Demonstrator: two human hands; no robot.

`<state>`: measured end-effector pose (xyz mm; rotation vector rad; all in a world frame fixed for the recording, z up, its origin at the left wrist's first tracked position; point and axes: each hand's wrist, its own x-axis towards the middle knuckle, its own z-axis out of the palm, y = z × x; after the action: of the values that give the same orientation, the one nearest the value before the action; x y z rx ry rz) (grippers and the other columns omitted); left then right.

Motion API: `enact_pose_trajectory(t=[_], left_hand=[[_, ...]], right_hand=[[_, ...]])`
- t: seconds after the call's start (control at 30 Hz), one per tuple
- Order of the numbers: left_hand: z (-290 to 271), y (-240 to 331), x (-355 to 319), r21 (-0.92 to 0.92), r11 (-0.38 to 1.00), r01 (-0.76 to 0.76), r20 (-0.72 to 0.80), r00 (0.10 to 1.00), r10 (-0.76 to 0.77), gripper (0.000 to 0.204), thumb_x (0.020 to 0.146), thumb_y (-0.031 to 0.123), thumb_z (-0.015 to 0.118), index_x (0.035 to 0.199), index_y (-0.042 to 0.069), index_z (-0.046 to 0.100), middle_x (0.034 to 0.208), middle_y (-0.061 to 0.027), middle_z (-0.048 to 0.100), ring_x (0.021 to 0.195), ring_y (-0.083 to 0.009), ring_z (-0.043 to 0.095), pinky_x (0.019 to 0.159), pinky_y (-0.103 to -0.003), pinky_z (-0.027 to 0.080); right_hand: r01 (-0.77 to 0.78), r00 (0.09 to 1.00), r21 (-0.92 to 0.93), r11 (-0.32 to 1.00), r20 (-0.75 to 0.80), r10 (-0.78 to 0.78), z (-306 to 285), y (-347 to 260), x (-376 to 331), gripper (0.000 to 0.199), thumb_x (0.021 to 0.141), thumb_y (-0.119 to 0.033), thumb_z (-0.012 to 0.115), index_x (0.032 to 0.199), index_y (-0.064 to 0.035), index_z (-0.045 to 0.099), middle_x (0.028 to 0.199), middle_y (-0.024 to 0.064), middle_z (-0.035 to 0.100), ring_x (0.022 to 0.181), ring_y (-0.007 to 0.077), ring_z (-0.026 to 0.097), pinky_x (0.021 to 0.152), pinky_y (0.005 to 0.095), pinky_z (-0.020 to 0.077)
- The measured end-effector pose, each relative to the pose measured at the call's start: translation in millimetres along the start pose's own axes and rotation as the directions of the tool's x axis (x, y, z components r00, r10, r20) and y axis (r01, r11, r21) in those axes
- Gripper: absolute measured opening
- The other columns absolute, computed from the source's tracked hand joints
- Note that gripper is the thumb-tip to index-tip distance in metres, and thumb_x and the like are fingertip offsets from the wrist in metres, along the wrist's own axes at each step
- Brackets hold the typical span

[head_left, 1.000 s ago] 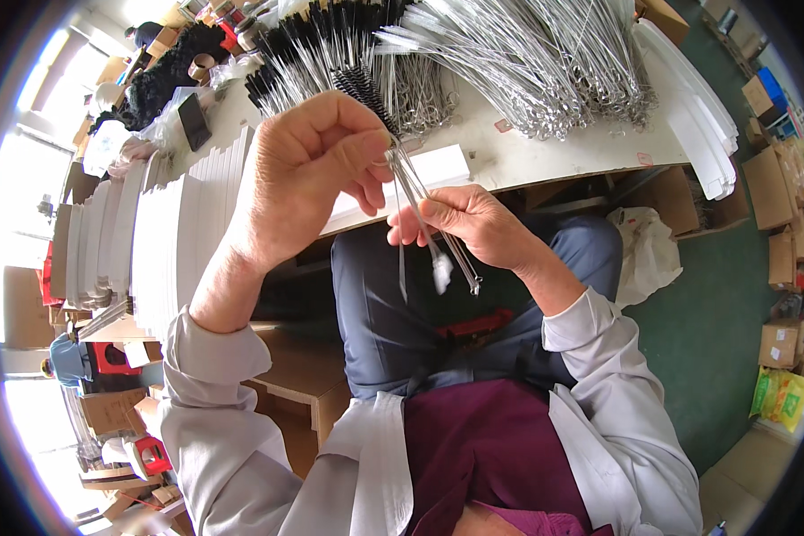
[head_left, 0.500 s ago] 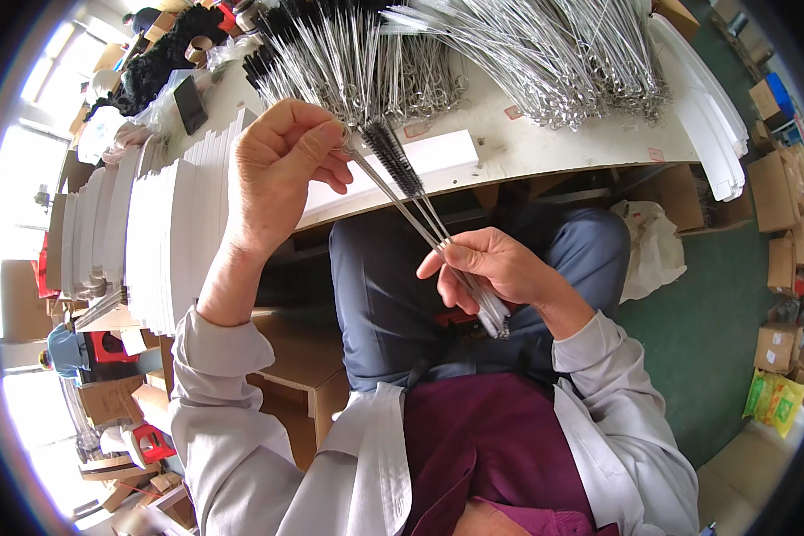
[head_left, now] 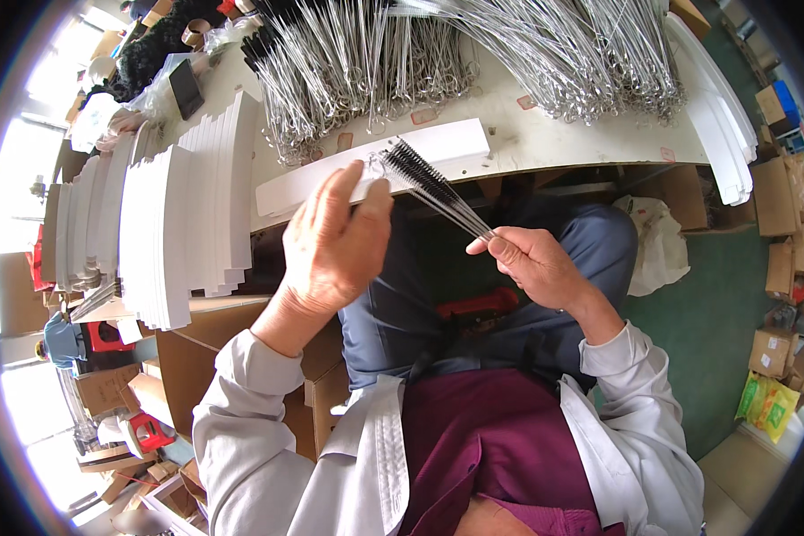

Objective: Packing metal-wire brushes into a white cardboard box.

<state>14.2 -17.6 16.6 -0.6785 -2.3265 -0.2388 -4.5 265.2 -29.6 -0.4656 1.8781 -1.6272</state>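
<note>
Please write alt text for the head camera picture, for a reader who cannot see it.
A seated person holds a small bundle of thin black bottle brushes with wire stems: the right hand pinches the stems, the left hand is at the bristle end. Ahead, a white table carries heaps of wire brushes and stacked white cards.

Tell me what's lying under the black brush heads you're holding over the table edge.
Under the black brush heads lies a long white card strip on the white table. The left hand covers the strip's middle; the right hand pinches the wire stems.
</note>
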Motion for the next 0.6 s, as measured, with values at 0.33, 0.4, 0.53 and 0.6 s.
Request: enact_pose_trajectory(t=[0.33,0.4,0.53,0.6], left_hand=[[26.9,-61.3,-16.4,0.120,0.980,0.159,0.411,0.891,-0.195,0.095,0.075,0.042,0.088,0.147,-0.007,0.047,0.137,-0.0239,0.057,0.134,-0.0392,0.050,0.115,-0.048,0.039],[31.1,-62.7,-14.2,0.139,0.970,0.199,0.493,0.836,-0.242,0.094,0.073,0.039,0.090,0.145,-0.006,0.050,0.135,-0.0229,0.058,0.132,-0.0400,0.051,0.113,-0.048,0.041],[38.3,-65.4,-31.0,0.156,0.958,0.240,0.513,0.810,-0.286,0.076,0.070,0.029,0.091,0.130,-0.005,0.058,0.126,-0.0222,0.061,0.124,-0.0400,0.057,0.105,-0.047,0.047],[30.9,-61.3,-32.4,0.187,0.963,0.193,0.470,0.843,-0.261,0.066,0.072,0.024,0.090,0.124,-0.004,0.061,0.123,-0.0226,0.062,0.123,-0.0397,0.058,0.104,-0.047,0.048]], right_hand=[[-0.125,0.987,-0.093,0.988,-0.110,0.114,-34.6,1.9,-15.1,0.040,0.110,-0.036,0.055,0.106,-0.0016,0.076,0.065,-0.0065,0.041,0.062,0.0049,0.037,0.055,0.0267,0.0334],[-0.132,0.986,-0.102,0.986,-0.116,0.120,-33.7,1.9,-17.8,0.041,0.110,-0.036,0.055,0.105,-0.0011,0.076,0.064,-0.0064,0.041,0.062,0.0048,0.037,0.055,0.0270,0.0329],[-0.074,0.991,-0.171,0.983,-0.122,0.053,-33.6,11.0,-26.3,0.044,0.111,-0.037,0.053,0.104,0.0003,0.075,0.064,-0.0061,0.041,0.062,0.0045,0.036,0.054,0.0277,0.0317],[-0.107,0.989,-0.140,0.984,-0.115,0.092,-34.9,6.2,-33.3,0.044,0.111,-0.037,0.053,0.104,0.0002,0.076,0.064,-0.0059,0.041,0.062,0.0044,0.036,0.055,0.0273,0.0319]])
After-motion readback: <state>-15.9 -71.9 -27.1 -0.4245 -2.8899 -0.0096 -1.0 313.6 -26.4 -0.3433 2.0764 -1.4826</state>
